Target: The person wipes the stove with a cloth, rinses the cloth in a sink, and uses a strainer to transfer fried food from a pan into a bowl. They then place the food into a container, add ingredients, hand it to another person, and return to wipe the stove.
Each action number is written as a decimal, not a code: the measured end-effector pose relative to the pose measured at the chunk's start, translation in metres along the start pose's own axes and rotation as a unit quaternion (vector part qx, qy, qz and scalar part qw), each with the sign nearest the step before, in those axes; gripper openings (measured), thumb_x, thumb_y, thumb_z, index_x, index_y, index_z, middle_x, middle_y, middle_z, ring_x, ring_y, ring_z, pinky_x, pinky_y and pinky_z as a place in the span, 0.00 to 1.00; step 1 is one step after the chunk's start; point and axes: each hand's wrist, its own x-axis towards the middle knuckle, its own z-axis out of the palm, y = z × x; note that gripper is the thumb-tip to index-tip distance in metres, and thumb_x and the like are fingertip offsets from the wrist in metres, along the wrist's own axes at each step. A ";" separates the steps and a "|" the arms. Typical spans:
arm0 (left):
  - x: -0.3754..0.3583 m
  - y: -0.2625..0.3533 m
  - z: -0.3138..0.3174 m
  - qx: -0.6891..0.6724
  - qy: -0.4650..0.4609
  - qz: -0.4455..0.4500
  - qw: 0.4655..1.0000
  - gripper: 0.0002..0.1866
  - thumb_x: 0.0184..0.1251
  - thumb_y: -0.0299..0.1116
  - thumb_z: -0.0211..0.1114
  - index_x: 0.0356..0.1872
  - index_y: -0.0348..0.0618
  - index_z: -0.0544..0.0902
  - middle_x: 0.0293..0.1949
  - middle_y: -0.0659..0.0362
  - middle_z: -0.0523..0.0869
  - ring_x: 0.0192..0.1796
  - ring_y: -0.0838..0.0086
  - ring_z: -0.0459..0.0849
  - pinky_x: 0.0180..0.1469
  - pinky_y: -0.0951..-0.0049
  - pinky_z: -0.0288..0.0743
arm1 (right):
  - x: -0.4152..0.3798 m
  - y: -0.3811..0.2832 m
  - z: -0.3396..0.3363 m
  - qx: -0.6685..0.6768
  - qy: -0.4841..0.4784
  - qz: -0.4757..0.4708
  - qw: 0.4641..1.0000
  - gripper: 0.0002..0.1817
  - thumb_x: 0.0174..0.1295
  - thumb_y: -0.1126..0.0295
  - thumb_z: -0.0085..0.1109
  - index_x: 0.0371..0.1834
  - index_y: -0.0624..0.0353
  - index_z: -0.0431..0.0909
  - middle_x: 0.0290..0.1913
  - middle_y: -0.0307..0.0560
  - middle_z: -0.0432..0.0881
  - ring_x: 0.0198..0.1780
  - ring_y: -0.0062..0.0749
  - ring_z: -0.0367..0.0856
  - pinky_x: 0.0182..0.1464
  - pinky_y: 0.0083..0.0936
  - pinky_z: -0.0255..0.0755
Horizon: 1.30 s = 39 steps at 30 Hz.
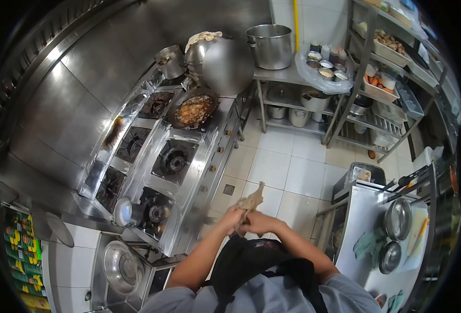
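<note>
A crumpled brown cloth point(252, 201) is bunched between my two hands in front of my body, its loose end pointing up and away. My left hand point(232, 220) is closed round it from the left. From the right, my right hand point(260, 223) grips its lower part, close beside the other hand. Beyond them on the stove, a dark wok point(194, 108) holds browned food in bubbling liquid. Nearer along the stove is a bare burner point(173, 160).
Left of me stand the stove and a steel basin point(123, 266). A large pot point(270, 48) is on the back table, beside a shelf rack point(363, 62). At right, a counter point(353, 219) bears steel bowls, a green cloth and a knife on a board.
</note>
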 end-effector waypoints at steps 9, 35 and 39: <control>0.049 0.031 -0.111 -0.299 0.100 0.033 0.949 0.24 0.78 0.44 0.48 0.66 0.41 0.73 0.61 0.50 0.82 0.60 0.57 0.82 0.63 0.56 0.77 | -0.048 0.173 0.007 0.207 0.315 0.142 0.915 0.26 0.64 0.67 0.62 0.65 0.62 0.75 0.55 0.51 0.83 0.55 0.35 0.82 0.56 0.33 0.78; 0.390 0.075 -0.249 0.664 0.412 0.050 0.622 0.53 0.56 0.48 0.75 0.80 0.45 0.55 0.75 0.40 0.63 0.77 0.50 0.62 0.77 0.47 0.52 | -0.088 0.313 -0.041 0.471 0.257 0.425 0.729 0.19 0.70 0.62 0.58 0.59 0.59 0.77 0.45 0.43 0.83 0.39 0.27 0.84 0.37 0.27 0.80; 0.276 -0.001 -0.273 0.668 0.441 0.004 0.600 0.52 0.54 0.56 0.74 0.78 0.49 0.60 0.73 0.45 0.68 0.73 0.46 0.67 0.75 0.45 0.55 | -0.100 0.327 -0.040 0.445 0.292 0.401 0.745 0.18 0.70 0.66 0.58 0.59 0.62 0.76 0.44 0.44 0.83 0.36 0.25 0.82 0.36 0.24 0.79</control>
